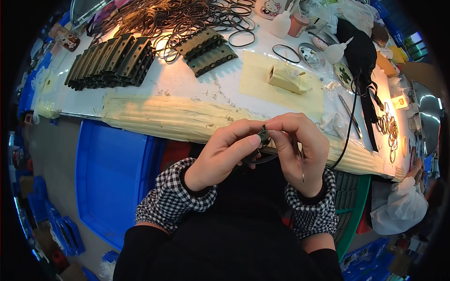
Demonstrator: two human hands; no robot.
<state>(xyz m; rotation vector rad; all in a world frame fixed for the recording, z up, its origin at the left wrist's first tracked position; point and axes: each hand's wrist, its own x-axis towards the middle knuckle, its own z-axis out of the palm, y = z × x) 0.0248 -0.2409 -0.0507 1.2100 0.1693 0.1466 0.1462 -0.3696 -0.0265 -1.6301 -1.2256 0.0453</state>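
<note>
1. Small dark green piece [264, 136]: held up between the fingertips of both hands, in front of the near edge of the tabletop [187, 83]. Fine detail too small to read.
2. Left hand [227, 152]: grip clamped on the piece, thumb on its left side.
3. Right hand [303, 150]: grip likewise clamped, thumb and forefinger pinching the piece from the right. A thin metal tool [302, 165] projects downward from this hand; its upper part is hidden by the fingers.
4. Dark band [262, 160]: curves just below the piece, between the hands. Whether it joins the piece, cannot tell.
5. Beyond the hands: yellowish covering [164, 114] along the near edge; a pale yellow sheet [281, 104] bearing a tan block [286, 79].
6. Farther back: dark green strips [110, 61] stacked in a leaning row at left, a smaller group [204, 50] nearer centre, a tangled heap of bands [154, 19] behind.
7. Right side: white squeeze bottle [335, 52], black bag [352, 42], coiled bands [388, 127].
8. Below the tabletop: blue bin [105, 182] at left, green crate [352, 215] at right.
9. Far right: another person's pale sleeve [401, 206].
</note>
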